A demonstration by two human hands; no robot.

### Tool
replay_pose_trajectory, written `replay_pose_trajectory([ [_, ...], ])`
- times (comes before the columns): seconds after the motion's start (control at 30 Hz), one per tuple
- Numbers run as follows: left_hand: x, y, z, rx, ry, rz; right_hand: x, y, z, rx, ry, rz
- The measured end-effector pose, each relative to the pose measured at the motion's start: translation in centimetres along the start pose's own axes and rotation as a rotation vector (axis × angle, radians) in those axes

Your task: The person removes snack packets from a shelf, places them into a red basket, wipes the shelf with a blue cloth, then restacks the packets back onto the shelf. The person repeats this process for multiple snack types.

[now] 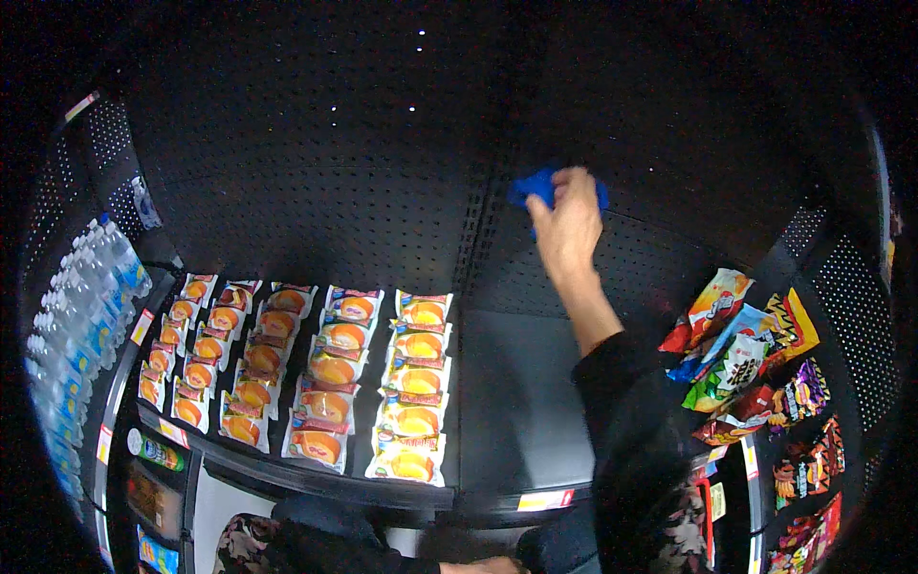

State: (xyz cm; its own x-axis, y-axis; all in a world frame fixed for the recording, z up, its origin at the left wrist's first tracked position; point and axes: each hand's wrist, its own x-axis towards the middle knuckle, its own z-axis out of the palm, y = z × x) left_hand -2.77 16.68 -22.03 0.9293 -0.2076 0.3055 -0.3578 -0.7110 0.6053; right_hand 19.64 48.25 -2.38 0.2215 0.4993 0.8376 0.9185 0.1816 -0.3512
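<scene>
1 head view, downward onto near shelving (pixel 526 411)

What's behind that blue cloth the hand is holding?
A black panel with little holes shows around the blue cloth. The part right behind it can't be seen, because the cloth and the right hand cover it.

Clear bottles (pixel 88 330) stand left of wrapped buns (pixel 335 370), with snack bags (pixel 738 365) far right.
</scene>
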Motion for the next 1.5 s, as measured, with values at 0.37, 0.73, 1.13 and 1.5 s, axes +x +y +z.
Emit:
replay_pose_trajectory([
  [0.37,-0.7,-0.5,0.1,-0.146,-0.016,-0.008,-17.3,4.1,8.4,-0.055,-0.228,0.315],
  [0.73,-0.6,-0.6,0.6,-0.16,-0.029,-0.041,-1.6,7.0,-1.0,0.338,0.262,0.246],
  [1.13,0.1,-2.1,2.5,-0.097,-0.155,-0.151,-15.2,12.9,4.5,0.204,0.071,0.479],
  [1.5,-0.3,-2.2,0.9,-0.133,-0.092,-0.092,-5.1,15.7,-3.0,0.367,0.295,0.301],
])
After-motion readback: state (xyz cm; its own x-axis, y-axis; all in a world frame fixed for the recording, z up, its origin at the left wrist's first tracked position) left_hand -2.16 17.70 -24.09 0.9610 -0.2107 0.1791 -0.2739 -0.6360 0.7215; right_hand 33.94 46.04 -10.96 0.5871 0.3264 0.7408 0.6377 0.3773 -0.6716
